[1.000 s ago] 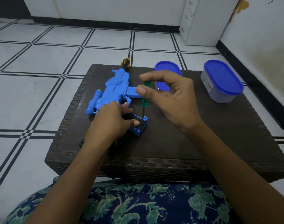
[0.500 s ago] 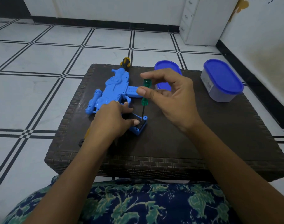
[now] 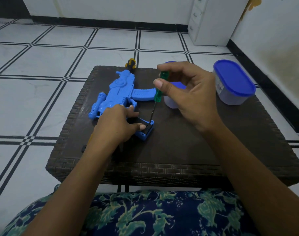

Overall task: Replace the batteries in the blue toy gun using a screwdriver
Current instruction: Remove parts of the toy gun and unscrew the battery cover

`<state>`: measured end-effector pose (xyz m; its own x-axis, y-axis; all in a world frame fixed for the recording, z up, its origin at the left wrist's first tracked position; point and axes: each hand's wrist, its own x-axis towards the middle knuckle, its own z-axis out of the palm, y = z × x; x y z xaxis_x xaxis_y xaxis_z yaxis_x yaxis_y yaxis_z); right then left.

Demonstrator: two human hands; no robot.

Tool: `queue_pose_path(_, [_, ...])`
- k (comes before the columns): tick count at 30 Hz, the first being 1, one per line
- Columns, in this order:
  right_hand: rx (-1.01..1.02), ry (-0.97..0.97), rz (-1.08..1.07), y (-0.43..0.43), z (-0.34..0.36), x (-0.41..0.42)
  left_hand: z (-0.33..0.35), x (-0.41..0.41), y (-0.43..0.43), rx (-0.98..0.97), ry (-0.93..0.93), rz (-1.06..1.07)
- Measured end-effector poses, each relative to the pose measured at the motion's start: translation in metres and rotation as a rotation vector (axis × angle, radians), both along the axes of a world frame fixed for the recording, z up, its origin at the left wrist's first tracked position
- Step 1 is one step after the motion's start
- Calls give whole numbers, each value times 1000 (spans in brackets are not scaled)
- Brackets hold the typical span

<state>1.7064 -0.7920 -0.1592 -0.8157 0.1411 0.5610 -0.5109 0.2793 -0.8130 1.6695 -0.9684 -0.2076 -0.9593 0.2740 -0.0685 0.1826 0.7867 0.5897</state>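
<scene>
**While the left hand steadies the blue toy gun, the right hand stands the screwdriver on its grip**

Where the dark woven surface carries it, the blue toy gun lies flat on its side, barrel end to the left and grip reaching toward the person. The left hand holds the grip between thumb and fingers, the thumb tip just beside a black panel at the grip's end. The right hand pinches the screwdriver's green handle between thumb and fingers. The tool stands nearly upright, slightly tilted, and its thin shaft comes down onto the black panel. Behind the right hand sits a small tub with a blue lid, partly hidden. A larger blue-lidded tub stands near the far right corner, well apart from the gun. A yellow-and-black handle pokes out beyond the gun's far end. Blue floral cloth covers the lap below.
</scene>
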Motion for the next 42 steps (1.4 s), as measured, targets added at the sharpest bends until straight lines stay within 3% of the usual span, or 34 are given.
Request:
queue_pose_path(31, [137, 11, -9, -11, -10, 2, 3, 2, 1, -10, -5, 3])
queue_pose_path(36, [58, -57, 78, -9, -13, 0, 4, 3, 2, -2, 11, 4])
queue_pose_path(42, [105, -24, 16, -15, -11, 2, 5, 5, 1, 11, 15, 6])
